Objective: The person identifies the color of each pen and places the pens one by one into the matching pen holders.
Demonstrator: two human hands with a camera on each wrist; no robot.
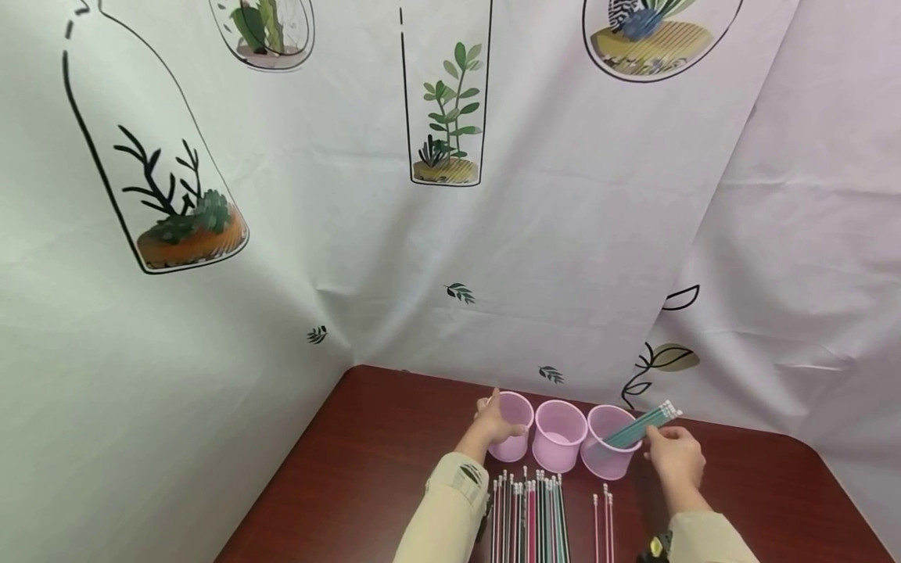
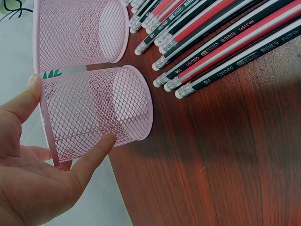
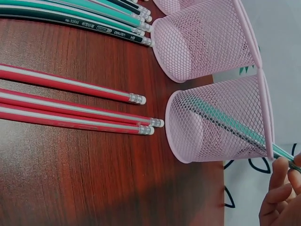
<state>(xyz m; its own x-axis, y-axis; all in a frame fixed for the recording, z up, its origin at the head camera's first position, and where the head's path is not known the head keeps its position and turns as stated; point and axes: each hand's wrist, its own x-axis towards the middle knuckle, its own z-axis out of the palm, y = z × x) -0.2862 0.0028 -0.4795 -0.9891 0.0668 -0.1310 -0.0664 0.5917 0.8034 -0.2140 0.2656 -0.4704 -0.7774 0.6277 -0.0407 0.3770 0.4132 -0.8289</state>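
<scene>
Three pink mesh pencil cups stand in a row near the back of the table. My left hand (image 1: 495, 422) grips the left cup (image 2: 99, 110), its fingers spread around the rim and side. My right hand (image 1: 677, 456) pinches a bundle of green pencils (image 1: 640, 426) near their white eraser ends. Those pencils slant down into the right cup (image 1: 608, 461); their lower ends show through the mesh in the right wrist view. Between them stands the middle cup (image 1: 559, 450), with neither hand on it.
In front of the cups lie several red, black and green pencils (image 1: 528, 516) side by side. Three red pencils (image 3: 80, 110) lie apart on the right. The dark red-brown wooden table (image 1: 352, 469) meets a white printed cloth (image 1: 394, 313) behind and on the left.
</scene>
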